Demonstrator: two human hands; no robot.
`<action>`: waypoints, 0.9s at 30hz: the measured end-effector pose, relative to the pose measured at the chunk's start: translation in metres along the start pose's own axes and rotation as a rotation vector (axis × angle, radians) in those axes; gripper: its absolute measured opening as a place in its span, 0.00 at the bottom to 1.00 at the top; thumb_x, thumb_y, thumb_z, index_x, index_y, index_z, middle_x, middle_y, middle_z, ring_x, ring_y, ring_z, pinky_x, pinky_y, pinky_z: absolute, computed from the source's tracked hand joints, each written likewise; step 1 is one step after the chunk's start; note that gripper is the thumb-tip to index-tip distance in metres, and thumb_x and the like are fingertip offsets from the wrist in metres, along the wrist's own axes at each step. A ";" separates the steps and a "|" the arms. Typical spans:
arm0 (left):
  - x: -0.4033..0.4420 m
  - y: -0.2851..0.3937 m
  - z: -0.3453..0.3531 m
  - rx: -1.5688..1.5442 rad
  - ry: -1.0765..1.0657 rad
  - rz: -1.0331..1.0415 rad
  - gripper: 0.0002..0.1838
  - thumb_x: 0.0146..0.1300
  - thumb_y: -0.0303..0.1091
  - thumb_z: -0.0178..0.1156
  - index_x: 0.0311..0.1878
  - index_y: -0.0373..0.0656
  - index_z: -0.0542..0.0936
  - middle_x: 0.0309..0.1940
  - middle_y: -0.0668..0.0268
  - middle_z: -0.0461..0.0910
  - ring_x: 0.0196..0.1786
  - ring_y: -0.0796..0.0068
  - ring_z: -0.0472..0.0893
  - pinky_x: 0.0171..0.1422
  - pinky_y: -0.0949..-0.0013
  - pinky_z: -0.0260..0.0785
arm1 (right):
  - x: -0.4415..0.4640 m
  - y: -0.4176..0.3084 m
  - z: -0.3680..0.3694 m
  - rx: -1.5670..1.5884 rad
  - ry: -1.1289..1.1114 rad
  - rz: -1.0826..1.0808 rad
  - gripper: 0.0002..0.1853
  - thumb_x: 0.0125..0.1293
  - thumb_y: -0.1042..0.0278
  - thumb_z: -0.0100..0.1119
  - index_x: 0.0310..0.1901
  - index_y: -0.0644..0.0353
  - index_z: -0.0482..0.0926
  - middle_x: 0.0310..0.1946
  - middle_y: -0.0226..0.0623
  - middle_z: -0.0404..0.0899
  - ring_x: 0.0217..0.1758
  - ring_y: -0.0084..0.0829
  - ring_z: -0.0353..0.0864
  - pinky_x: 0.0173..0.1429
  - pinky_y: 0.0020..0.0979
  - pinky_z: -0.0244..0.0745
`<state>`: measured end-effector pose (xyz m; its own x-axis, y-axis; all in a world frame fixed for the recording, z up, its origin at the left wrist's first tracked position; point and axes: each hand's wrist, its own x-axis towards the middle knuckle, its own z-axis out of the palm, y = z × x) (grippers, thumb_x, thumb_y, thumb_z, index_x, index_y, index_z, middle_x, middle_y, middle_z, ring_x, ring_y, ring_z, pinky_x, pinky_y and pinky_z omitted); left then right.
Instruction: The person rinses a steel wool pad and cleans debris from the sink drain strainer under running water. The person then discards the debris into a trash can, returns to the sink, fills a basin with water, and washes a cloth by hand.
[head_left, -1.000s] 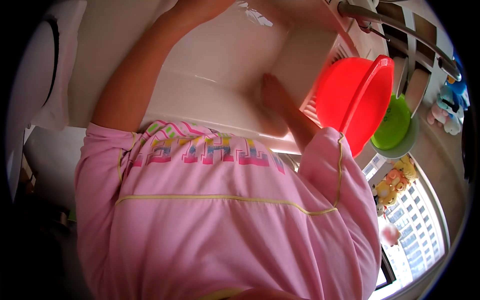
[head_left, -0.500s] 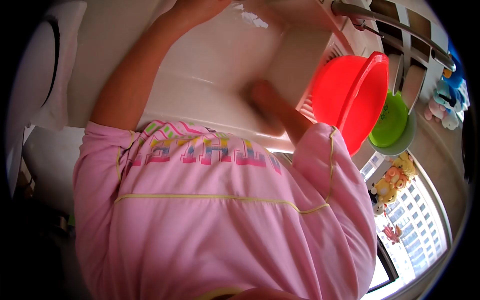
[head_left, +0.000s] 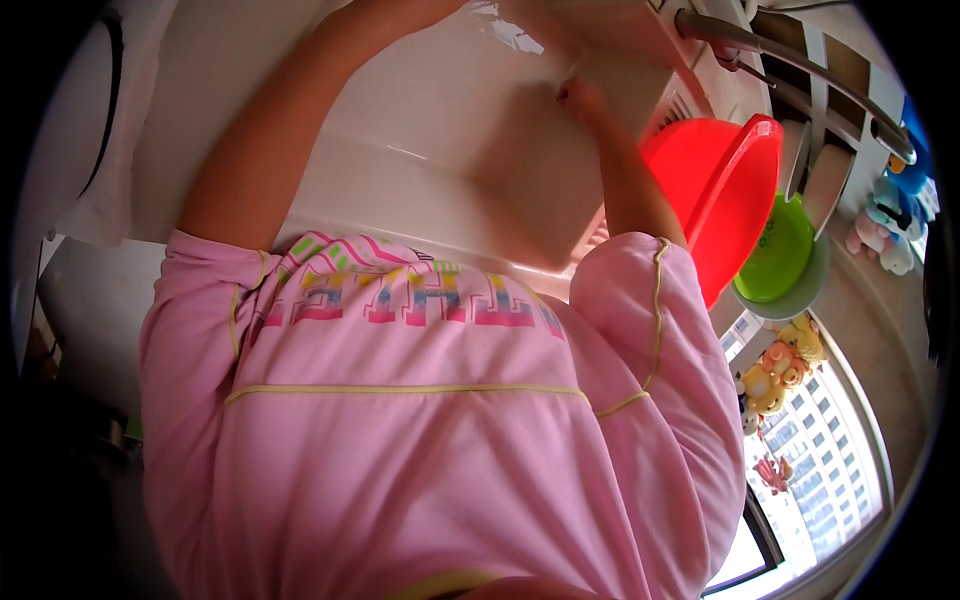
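A white sink (head_left: 390, 185) lies in front of me, with a bright wet glint on its floor near the top of the view. My right hand (head_left: 585, 98) is over the sink's right part, near its side wall. Its fingers look curled in, and whatever they may hold is too small and dark to make out. At the top edge of the view my left hand (head_left: 440, 8) is mostly cut off, so its fingers are hidden. The left forearm reaches across the sink's left side.
Right of the sink stands a red plastic basin (head_left: 690, 150), close to my right forearm. Beyond it are a green basin (head_left: 780, 250), a metal faucet (head_left: 740, 35) and plush toys (head_left: 885, 215). A window (head_left: 830, 450) is at the lower right.
My right hand has moved up and right in the view, away from the sink's near side. My left arm has barely shifted.
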<state>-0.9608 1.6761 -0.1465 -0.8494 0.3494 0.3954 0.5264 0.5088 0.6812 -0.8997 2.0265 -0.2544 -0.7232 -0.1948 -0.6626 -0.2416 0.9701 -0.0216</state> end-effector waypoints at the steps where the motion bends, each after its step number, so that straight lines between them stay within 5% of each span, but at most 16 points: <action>1: 0.000 -0.001 0.000 0.002 0.003 0.002 0.02 0.48 0.28 0.55 0.27 0.42 0.74 0.30 0.61 0.74 0.39 0.59 0.71 0.48 0.61 0.62 | 0.007 0.006 0.001 -0.042 -0.032 0.000 0.08 0.50 0.66 0.54 0.30 0.56 0.80 0.34 0.42 0.78 0.37 0.41 0.77 0.43 0.36 0.73; 8: 0.001 0.002 -0.003 0.001 -0.005 -0.048 0.02 0.49 0.28 0.55 0.26 0.42 0.75 0.30 0.61 0.74 0.39 0.60 0.71 0.48 0.62 0.62 | 0.012 0.006 0.004 -0.482 -0.096 -0.092 0.09 0.52 0.65 0.53 0.34 0.55 0.80 0.37 0.38 0.78 0.41 0.39 0.78 0.42 0.35 0.74; 18: 0.000 0.001 -0.004 -0.003 -0.003 -0.076 0.02 0.49 0.28 0.55 0.28 0.43 0.76 0.31 0.61 0.74 0.40 0.59 0.70 0.48 0.62 0.62 | 0.017 0.003 -0.009 -0.262 -0.326 -0.214 0.10 0.37 0.62 0.67 0.26 0.47 0.81 0.29 0.30 0.80 0.37 0.32 0.78 0.43 0.35 0.72; 27: 0.001 0.000 -0.003 0.010 -0.022 -0.068 0.03 0.49 0.28 0.55 0.28 0.43 0.76 0.31 0.61 0.74 0.40 0.60 0.70 0.48 0.63 0.62 | 0.016 -0.001 0.015 -0.381 -0.251 -0.324 0.07 0.41 0.65 0.60 0.26 0.52 0.80 0.28 0.37 0.79 0.35 0.38 0.78 0.40 0.37 0.72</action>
<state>-0.9617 1.6735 -0.1441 -0.8825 0.3306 0.3345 0.4675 0.5401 0.6997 -0.9009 2.0246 -0.2762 -0.4081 -0.3890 -0.8259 -0.6763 0.7365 -0.0127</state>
